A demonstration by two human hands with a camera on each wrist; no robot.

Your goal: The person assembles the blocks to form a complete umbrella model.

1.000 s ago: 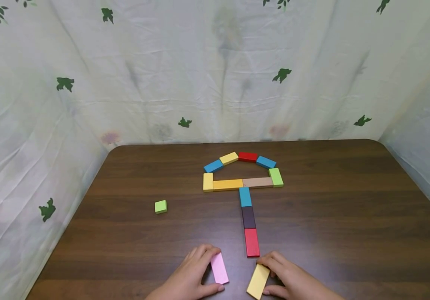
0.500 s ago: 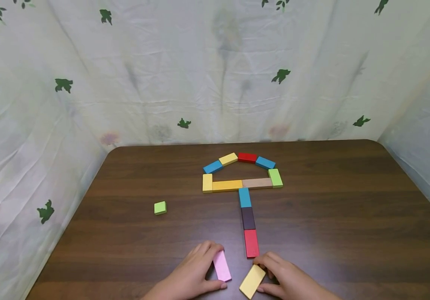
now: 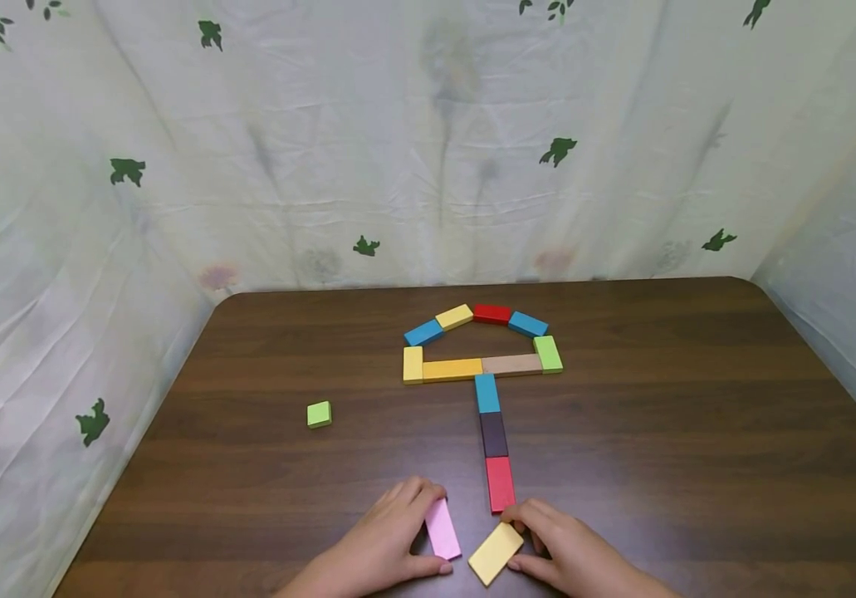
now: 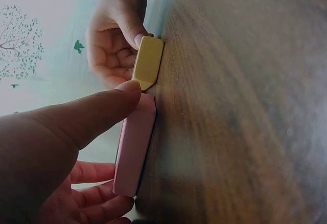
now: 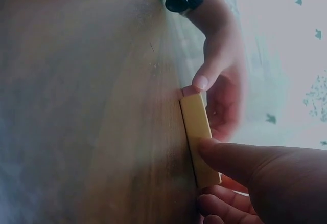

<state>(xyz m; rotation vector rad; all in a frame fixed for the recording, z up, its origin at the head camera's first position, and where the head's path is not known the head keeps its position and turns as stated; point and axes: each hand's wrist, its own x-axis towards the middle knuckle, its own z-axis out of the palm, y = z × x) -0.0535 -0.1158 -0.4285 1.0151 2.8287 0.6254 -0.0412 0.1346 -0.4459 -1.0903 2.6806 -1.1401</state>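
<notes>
My left hand pinches a flat pink block lying on the dark wooden table, thumb on its near edge and fingers on its far end. My right hand pinches a yellow block lying slantwise beside it, its upper corner just below a red block. In the left wrist view the pink block lies under my thumb, with the yellow block beyond it. In the right wrist view the yellow block lies flat on the wood.
Coloured blocks form an umbrella shape: an arched top, a yellow and tan crossbar, and a blue, dark and red stem. A small green cube sits alone at the left. Leaf-patterned cloth walls surround the table.
My right hand has swung the yellow block's near end leftward, so it lies more slanted, and slid it up toward the red block. The pink block has edged slightly forward.
</notes>
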